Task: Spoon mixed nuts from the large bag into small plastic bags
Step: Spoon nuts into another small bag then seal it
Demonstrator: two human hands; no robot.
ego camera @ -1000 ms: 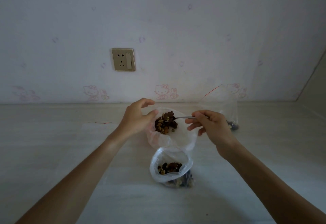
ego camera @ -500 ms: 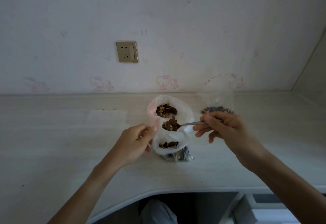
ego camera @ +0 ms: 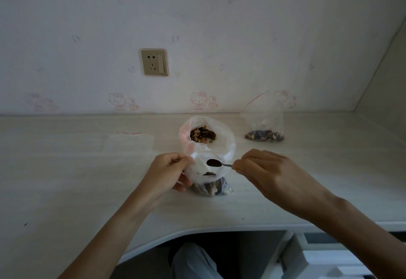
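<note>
The large white bag (ego camera: 222, 144) stands open at mid-desk, mixed nuts (ego camera: 202, 136) showing inside. Just in front of it stands a small clear plastic bag (ego camera: 206, 174) with nuts at its bottom. My left hand (ego camera: 168, 172) pinches the small bag's left rim and holds its mouth open. My right hand (ego camera: 264, 170) pinches the handle of a small metal spoon (ego camera: 216, 163). The spoon's bowl sits over the small bag's mouth and looks dark; I cannot tell whether nuts lie on it.
A filled small zip bag (ego camera: 264, 129) with a red seal stands at the back right. An empty flat zip bag (ego camera: 127, 143) lies to the left. A wall socket (ego camera: 154, 62) is above. The desk's curved front edge (ego camera: 175, 232) and a white drawer unit (ego camera: 318, 256) are below.
My left hand moved from the large bag to the small bag's rim. My right hand carried the spoon of nuts out of the large bag and over the small bag's mouth.
</note>
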